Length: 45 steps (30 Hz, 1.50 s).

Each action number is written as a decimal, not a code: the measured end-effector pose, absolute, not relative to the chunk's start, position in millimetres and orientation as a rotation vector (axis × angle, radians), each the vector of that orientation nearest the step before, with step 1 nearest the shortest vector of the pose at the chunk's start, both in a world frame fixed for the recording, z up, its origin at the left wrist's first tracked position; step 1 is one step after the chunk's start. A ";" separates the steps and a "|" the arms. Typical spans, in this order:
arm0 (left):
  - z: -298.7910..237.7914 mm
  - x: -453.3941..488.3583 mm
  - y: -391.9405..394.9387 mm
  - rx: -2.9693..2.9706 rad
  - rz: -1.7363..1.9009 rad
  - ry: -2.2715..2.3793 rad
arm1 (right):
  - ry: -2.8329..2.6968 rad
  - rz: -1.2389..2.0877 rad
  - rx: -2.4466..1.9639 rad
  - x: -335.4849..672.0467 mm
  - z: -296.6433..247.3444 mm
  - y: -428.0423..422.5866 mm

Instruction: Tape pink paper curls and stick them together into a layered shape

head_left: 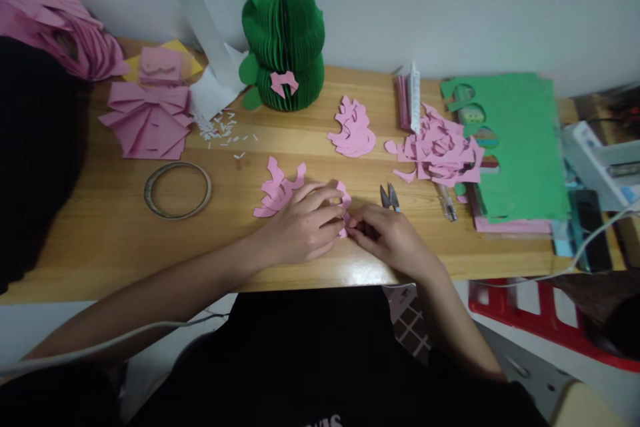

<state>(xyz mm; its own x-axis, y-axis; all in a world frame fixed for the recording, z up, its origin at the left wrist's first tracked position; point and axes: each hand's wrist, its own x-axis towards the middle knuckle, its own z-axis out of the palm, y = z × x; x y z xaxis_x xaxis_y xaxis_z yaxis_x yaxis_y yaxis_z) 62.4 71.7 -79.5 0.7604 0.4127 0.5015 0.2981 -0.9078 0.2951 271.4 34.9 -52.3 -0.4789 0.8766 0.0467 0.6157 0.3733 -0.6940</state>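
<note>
A curved pink paper cutout lies on the table between my two hands, partly covered by fingers. My left hand bends its fingers over the cutout and grips it from the left; its thumb is hidden. From the right, my right hand pinches the lower end of the same piece between thumb and forefinger. Just beyond my left wrist are several loose pink cutouts. Another pile of pink cutouts rests farther back. Small snips lie close to my right hand, blades pointing away.
A green honeycomb paper figure stands by the wall. At left are a tape roll, folded pink paper bows and white scraps. Pink offcuts, a capped knife or pen and green sheets lie right.
</note>
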 end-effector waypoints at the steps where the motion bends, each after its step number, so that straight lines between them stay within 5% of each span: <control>1: -79.2 62.4 71.5 2.762 0.855 0.564 | -2.218 0.874 -1.297 271.8 -52.3 34.3; 12: -83.3 64.6 71.1 2.784 0.900 0.507 | -1.633 0.918 -1.596 273.7 -29.4 61.6; 20: -91.3 68.7 72.2 2.920 0.923 0.553 | -2.280 0.686 -1.311 149.6 15.5 169.7; 28: -98.4 74.8 72.3 2.952 0.946 0.631 | -2.525 0.525 -1.229 67.3 -6.4 214.3; 40: -79.6 56.2 75.6 2.708 1.111 0.781 | -2.294 0.448 -1.303 153.3 49.3 156.9; 45: -81.9 45.3 84.6 2.584 1.091 1.003 | -1.955 0.422 -1.438 234.5 18.5 79.0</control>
<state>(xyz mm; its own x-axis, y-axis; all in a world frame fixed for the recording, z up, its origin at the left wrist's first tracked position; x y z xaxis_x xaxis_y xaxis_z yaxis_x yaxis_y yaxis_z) 45.3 84.6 -81.9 0.5083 0.6394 0.5770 0.5208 -0.7618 0.3853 234.5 79.0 18.5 -0.1720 0.9316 0.3201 0.7168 0.3413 -0.6081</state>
